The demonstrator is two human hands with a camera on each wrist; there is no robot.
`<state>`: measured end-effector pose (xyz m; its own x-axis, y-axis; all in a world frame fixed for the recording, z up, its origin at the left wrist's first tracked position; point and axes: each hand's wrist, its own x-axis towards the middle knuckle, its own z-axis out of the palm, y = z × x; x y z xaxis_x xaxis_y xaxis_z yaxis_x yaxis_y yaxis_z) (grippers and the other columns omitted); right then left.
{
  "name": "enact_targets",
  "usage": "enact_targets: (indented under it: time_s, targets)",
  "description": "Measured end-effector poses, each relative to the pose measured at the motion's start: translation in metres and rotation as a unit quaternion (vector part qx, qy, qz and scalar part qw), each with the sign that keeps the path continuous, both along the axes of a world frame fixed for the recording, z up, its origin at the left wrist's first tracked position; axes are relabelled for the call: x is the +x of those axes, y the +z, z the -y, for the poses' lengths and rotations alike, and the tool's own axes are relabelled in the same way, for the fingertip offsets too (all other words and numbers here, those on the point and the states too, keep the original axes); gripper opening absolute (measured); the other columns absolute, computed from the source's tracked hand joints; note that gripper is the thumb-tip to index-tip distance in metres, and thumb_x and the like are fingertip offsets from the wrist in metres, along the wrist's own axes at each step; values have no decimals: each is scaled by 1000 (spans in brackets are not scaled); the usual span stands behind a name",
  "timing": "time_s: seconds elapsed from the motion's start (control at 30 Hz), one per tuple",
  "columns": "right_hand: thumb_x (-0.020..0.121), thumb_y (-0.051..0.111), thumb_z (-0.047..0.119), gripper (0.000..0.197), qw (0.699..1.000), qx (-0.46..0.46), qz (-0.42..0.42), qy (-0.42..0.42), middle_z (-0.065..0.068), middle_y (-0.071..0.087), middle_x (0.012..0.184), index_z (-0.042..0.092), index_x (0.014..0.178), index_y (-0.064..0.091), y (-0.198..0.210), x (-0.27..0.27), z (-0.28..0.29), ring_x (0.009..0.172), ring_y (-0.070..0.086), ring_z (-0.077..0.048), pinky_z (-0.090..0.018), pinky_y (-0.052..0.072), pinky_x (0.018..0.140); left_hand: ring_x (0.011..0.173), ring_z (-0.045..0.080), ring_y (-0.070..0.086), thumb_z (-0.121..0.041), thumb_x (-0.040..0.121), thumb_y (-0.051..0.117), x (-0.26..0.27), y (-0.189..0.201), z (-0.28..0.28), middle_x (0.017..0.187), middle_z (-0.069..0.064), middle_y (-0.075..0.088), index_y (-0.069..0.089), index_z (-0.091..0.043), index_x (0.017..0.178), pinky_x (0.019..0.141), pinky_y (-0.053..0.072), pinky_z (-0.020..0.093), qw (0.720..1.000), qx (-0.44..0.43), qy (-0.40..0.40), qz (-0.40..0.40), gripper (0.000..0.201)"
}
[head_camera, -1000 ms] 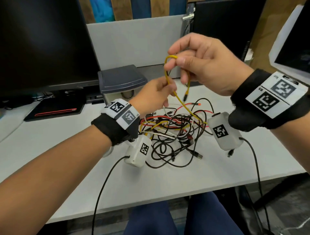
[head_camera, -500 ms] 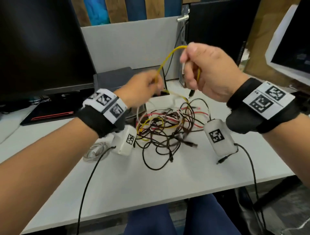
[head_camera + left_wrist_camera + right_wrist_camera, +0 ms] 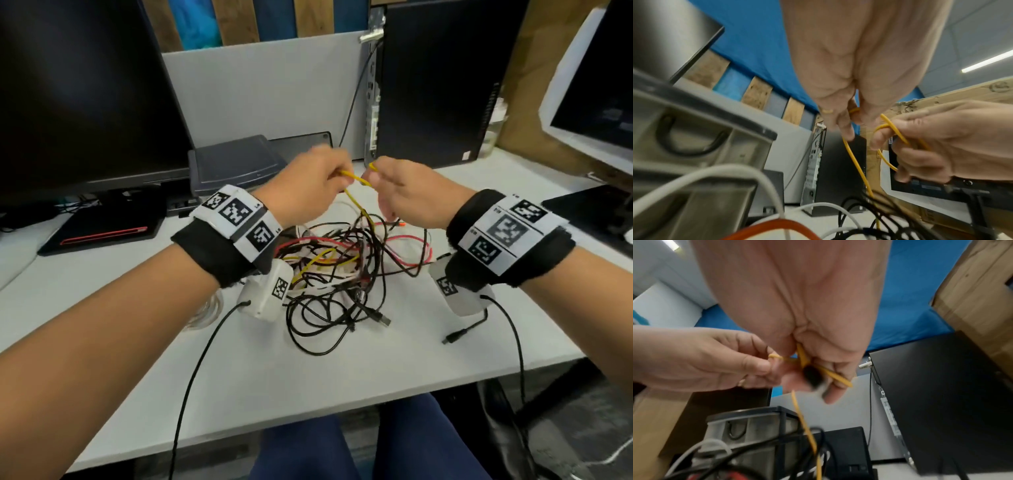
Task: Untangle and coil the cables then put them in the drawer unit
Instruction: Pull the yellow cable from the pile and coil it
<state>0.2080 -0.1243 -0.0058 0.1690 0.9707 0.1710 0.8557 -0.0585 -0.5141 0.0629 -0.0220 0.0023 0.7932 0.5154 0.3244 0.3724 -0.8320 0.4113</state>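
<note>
A tangle of black, red, white and yellow cables (image 3: 346,270) lies on the white desk (image 3: 342,370). Above it, both hands hold the yellow cable (image 3: 354,200). My left hand (image 3: 308,186) pinches it (image 3: 854,160) between thumb and fingers (image 3: 846,129). My right hand (image 3: 404,195) has loops of the same cable (image 3: 830,373) round its curled fingers, with the dark plug (image 3: 813,378) in the palm. The yellow cable (image 3: 807,430) runs down from the hands into the tangle. The grey drawer unit (image 3: 236,168) stands behind the left hand.
A dark monitor (image 3: 85,96) stands at the back left, a black computer tower (image 3: 435,82) at the back right, another screen (image 3: 596,102) at the far right. A coiled pale cable (image 3: 205,311) lies under the left forearm. A loose black plug (image 3: 454,337) lies near the desk's front.
Both hands have come down and closer together over the tangle. The long yellow arc between them has shortened to a small span, with more cable gathered in the right hand.
</note>
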Motion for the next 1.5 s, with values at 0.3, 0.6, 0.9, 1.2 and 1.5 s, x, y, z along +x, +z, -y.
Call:
enact_targets:
  time_s: [0.3,0.6,0.9,1.2,1.5]
  targets:
    - [103,32,28,44,910,104,-391,95,-4,51,52,13,65,48,25,-13,9,42,39,-16,-26,31,45,82,21,65,-7,90,55,5,-13,-4,90,5,66,58,-17,94,76,52,34,994,-98,-38,7,11]
    - [103,33,21,39,891,139,-419,105,-6,66,117,13,79,61,33,-3,14,115,61,-11,-34,49,99,61,12,57,-44,94,50,15,-64,29,76,0,60,37,-23,120,57,44,25,970,-191,-39,-144,36]
    - [101,31,24,36,901,225,-339,151,-2,62,124,13,82,60,45,-5,19,119,58,-11,-37,45,104,91,10,61,-30,95,55,43,-38,21,100,-3,68,69,-17,105,73,41,7,986,-166,-36,-8,22]
    - [102,38,24,35,961,262,-45,-71,-18,66,98,3,97,65,24,25,5,98,60,-27,-31,42,79,53,11,41,-26,97,52,37,-4,5,57,-2,42,66,-10,79,48,31,15,997,-46,22,59,27]
    - [101,38,31,31,976,201,-53,-68,0,58,76,11,91,59,28,20,-4,71,55,-16,-18,41,58,92,11,44,-19,98,45,39,62,4,102,1,44,59,-11,106,78,34,22,982,170,-4,85,18]
